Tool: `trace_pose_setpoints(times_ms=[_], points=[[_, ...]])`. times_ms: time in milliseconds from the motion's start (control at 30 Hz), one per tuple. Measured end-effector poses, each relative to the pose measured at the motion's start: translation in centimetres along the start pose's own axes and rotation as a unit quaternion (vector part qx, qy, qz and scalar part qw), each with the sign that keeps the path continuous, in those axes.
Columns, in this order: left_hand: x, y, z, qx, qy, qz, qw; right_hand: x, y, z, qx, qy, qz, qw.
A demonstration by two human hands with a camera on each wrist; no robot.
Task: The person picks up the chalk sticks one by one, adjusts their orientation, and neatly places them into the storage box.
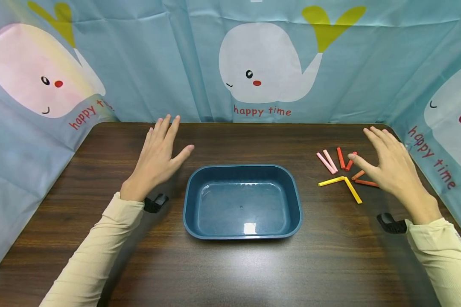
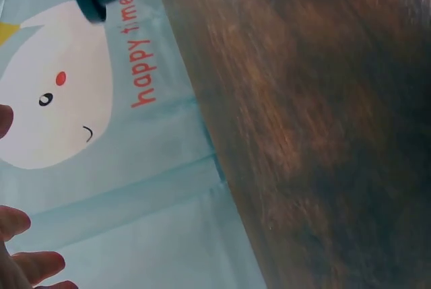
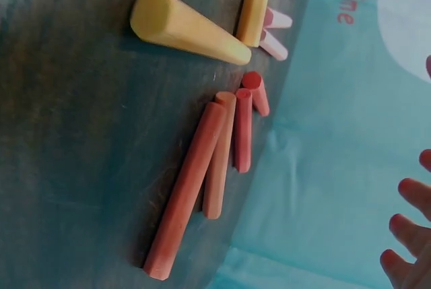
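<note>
My left hand [image 1: 155, 160] hovers above the table to the left of a blue plastic tub [image 1: 219, 204], fingers spread and holding nothing. The right hand [image 1: 395, 168] is held over the table at the far right, fingers extended and nothing in them. Just left of it lie several crayon-like sticks: yellow [image 1: 353, 190], pink [image 1: 326, 163], red [image 1: 341, 158] and orange-brown [image 1: 366, 183]. They lie in same-coloured pairs. In the right wrist view the yellow stick [image 3: 188, 27] has a many-sided end, and the fingertips [image 3: 404, 232] are apart from all the sticks.
A dark wood-grain table [image 1: 230, 273] bears everything. Light blue curtains [image 1: 192, 59] with whale prints stand along its back and sides. Black straps with small devices [image 1: 391, 223] are on both wrists. The tub's inside shows only its bare floor and a light reflection.
</note>
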State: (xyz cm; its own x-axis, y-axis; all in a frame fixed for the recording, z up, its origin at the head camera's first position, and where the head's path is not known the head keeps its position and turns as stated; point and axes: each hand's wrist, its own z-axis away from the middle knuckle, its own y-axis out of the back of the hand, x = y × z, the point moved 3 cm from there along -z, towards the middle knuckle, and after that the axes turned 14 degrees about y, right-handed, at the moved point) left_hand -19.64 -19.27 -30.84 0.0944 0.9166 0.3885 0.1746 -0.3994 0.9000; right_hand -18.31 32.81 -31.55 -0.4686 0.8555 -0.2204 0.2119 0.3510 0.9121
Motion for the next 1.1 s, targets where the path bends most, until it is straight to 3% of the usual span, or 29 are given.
trace_pose_setpoints(times_ms=[567, 1100], points=[[0.8, -0.4, 1.9, -0.011, -0.025, 0.021, 0.9994, -1.0, -0.5, 1.7, -0.012, 0.000, -0.016, 1.000], [1.3, -1.3, 3.9, -0.055, -0.042, 0.059, 0.9958, -1.5, -0.7, 2.9, -0.019, -0.006, -0.052, 0.998]])
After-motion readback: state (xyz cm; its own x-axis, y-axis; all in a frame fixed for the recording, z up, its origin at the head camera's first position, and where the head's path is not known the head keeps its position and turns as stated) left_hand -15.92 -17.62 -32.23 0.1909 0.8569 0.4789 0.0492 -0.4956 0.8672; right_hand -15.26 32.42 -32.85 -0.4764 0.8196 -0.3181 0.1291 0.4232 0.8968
